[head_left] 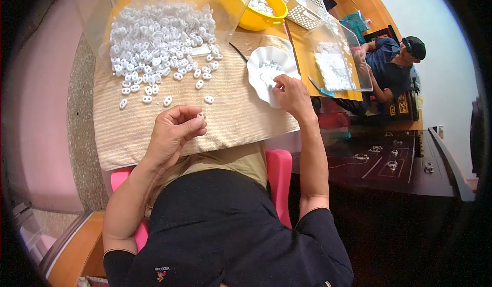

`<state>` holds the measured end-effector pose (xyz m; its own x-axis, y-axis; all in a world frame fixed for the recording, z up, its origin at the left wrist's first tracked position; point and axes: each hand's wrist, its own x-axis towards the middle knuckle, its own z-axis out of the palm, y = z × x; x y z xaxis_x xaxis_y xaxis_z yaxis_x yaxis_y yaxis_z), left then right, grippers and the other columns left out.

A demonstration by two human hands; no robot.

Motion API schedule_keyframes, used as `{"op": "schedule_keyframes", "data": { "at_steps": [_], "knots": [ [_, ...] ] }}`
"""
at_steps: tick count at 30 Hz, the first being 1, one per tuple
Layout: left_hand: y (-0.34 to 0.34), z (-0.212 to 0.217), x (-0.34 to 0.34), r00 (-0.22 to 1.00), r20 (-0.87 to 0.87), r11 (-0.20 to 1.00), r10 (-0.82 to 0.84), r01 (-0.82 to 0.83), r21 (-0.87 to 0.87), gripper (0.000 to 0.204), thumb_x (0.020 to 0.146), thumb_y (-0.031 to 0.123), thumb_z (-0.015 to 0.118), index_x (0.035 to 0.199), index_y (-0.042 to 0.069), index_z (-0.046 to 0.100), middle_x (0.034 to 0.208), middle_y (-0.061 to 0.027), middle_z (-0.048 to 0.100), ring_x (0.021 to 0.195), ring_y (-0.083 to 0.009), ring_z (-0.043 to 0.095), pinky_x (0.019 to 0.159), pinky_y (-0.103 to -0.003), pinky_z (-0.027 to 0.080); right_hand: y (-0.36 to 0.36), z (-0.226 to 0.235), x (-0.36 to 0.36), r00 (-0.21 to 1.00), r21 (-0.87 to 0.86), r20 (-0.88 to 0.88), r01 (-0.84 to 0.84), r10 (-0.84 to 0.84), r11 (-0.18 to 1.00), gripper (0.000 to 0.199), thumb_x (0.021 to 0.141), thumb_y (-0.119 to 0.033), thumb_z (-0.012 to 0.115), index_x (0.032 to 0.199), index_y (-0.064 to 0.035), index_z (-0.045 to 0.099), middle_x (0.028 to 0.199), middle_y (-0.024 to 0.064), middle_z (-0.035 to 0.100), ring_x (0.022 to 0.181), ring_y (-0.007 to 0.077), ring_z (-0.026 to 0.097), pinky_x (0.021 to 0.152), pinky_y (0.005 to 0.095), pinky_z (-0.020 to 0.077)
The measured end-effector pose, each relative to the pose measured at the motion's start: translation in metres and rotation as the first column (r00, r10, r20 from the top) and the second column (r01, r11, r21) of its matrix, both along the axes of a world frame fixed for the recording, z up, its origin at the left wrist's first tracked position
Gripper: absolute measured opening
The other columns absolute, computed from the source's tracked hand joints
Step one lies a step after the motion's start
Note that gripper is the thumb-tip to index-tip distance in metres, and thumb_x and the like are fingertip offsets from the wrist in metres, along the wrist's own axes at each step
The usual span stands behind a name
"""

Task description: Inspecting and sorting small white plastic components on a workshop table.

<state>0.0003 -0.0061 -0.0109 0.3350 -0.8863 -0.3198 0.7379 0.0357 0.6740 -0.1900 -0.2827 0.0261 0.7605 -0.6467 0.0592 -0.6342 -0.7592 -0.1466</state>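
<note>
My left hand [177, 130] is closed in a pinch above the near part of the cloth-covered table, gripping a small white plastic piece [200, 115]. Over the right side of a white scalloped dish [259, 84], my right hand [293, 95] has its fingers drawn together. Whatever sits between those fingertips is too small or hidden to make out. Small pale grey parts [269, 67] lie in the dish. Beyond my left hand spreads a big heap of white oval plastic pieces with two holes [154, 41], several of them scattered loose toward me.
A clear plastic bin [89, 25] lies around the heap. Behind the dish stand a yellow basin [238, 18] and a white perforated basket [302, 10]. At the right, a co-worker [392, 66] sits by a clear box of white pieces [333, 66], with a blue-handled tool [323, 89] nearby.
</note>
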Motion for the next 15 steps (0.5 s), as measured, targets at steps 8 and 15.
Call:
{"op": "schedule_keyframes", "data": {
  "at_steps": [8,15],
  "knots": [
    [0.000,0.002,0.000,1.000,0.002,1.000,-0.008,0.008,-0.002,0.016,0.086,0.003,0.068,0.101,0.002,0.064,0.089,-0.0071,0.067,0.079,-0.0139,0.067,0.075,-0.028,0.059,-0.006,0.008,0.007,0.993,0.040,-0.018,-0.112,0.113,0.993,0.022,0.078,-0.009,0.061,0.098,-0.0010,0.066,0.082,0.0164,0.069,0.080,0.0328,0.067,0.074,0.0402,0.0511],
    [0.000,0.002,0.001,1.000,0.011,1.000,-0.011,0.011,0.016,0.016,0.086,0.005,0.069,0.101,0.002,0.064,0.090,-0.0062,0.067,0.079,-0.0135,0.066,0.075,-0.028,0.059,-0.005,0.013,0.012,0.993,0.082,-0.070,-0.084,0.090,0.993,0.020,0.078,-0.010,0.063,0.095,-0.0013,0.067,0.083,0.0158,0.069,0.081,0.0324,0.067,0.074,0.0394,0.0513]
  ]
}}
